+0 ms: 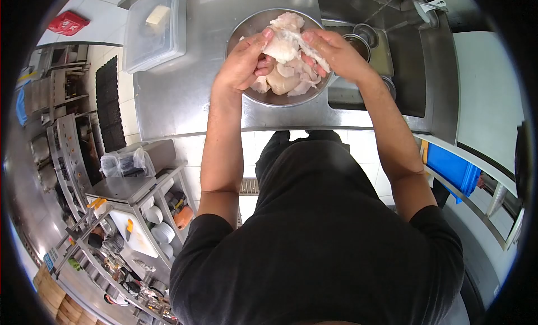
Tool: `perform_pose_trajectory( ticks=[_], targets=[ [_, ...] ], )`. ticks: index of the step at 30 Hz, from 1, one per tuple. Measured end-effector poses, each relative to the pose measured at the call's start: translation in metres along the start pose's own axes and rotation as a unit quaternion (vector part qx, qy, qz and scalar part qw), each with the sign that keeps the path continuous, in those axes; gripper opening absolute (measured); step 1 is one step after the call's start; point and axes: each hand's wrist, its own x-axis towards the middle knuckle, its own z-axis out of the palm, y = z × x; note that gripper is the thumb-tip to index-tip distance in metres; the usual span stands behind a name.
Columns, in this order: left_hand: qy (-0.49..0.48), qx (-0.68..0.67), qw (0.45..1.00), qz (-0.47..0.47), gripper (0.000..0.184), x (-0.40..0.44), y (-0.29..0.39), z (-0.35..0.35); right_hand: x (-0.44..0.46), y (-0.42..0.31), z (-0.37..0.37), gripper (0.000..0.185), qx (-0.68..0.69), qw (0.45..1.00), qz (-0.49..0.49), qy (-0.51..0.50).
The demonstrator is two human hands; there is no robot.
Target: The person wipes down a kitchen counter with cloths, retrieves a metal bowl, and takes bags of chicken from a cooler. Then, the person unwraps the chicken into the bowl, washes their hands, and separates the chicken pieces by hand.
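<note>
A wide metal bowl (pixel 234 43) holds several pale pieces of raw meat (pixel 284 81) that look like chicken. Above it, my left hand (pixel 249 58) grips one side of a whitish meat piece (pixel 283 46), thumb on top and fingers curled beneath. The other side of that piece is held by my right hand (pixel 330 53), its thumb pressing from above and some fingertips showing underneath. The piece hangs stretched between both hands, over the rest of the meat. Where it ends and the meat behind begins is hard to tell.
On the steel counter (pixel 185 100), a lidded plastic container (pixel 154 39) with a pale block on it or inside stands left. At the right is a sink (pixel 414 72) holding containers and water. Shelves with bowls (pixel 162 233) stand lower left; a blue bin (pixel 451 168) is lower right.
</note>
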Motion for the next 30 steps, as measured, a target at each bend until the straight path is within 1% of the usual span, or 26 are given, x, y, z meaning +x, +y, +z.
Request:
perform_pose_trajectory(
  ticks=[2, 5, 8, 11, 14, 17, 20, 23, 26, 29, 30],
  targets=[
    [0.001, -0.019, 1.000, -0.005, 0.037, 0.004, -0.004, -0.006, -0.001, 0.003, 0.001, 0.035, 0.014, 1.000, -0.006, 0.000],
    [0.062, 0.050, 0.997, 0.018, 0.037, 0.007, -0.003, 0.007, 0.004, 0.019, 0.001, 0.033, -0.086, 0.991, -0.068, 0.075],
    [0.179, 0.156, 0.971, 0.040, 0.039, 0.018, -0.010, 0.014, 0.005, 0.026, 0.004, 0.030, -0.190, 0.967, -0.116, 0.123],
    [0.212, 0.107, 0.968, 0.084, 0.034, 0.016, -0.013, 0.033, 0.002, 0.027, 0.012, 0.020, -0.238, 0.950, -0.130, 0.157],
    [0.205, 0.116, 0.967, 0.100, 0.034, 0.024, -0.035, 0.023, 0.001, 0.026, 0.013, 0.022, -0.263, 0.944, -0.128, 0.155],
    [0.188, 0.126, 0.970, 0.091, 0.036, 0.025, -0.040, 0.028, -0.002, 0.021, 0.018, 0.030, -0.234, 0.955, -0.094, 0.157],
    [0.174, 0.104, 0.975, 0.090, 0.041, 0.026, -0.047, 0.028, -0.004, 0.020, 0.019, 0.041, -0.123, 0.988, -0.035, 0.082],
    [0.167, 0.095, 0.978, 0.075, 0.047, 0.023, -0.047, 0.034, -0.002, 0.020, 0.012, 0.044, -0.175, 0.982, -0.037, 0.054],
    [0.149, 0.133, 0.977, 0.068, 0.051, 0.020, -0.047, 0.033, -0.002, 0.023, 0.013, 0.043, -0.194, 0.976, -0.085, 0.060],
    [0.154, 0.205, 0.963, 0.080, 0.055, 0.012, -0.041, 0.043, -0.001, 0.020, 0.014, 0.041, -0.121, 0.989, -0.054, 0.062],
    [0.152, 0.203, 0.964, 0.084, 0.057, 0.012, -0.041, 0.044, -0.001, 0.020, 0.015, 0.041, -0.122, 0.988, -0.061, 0.066]
  ],
)
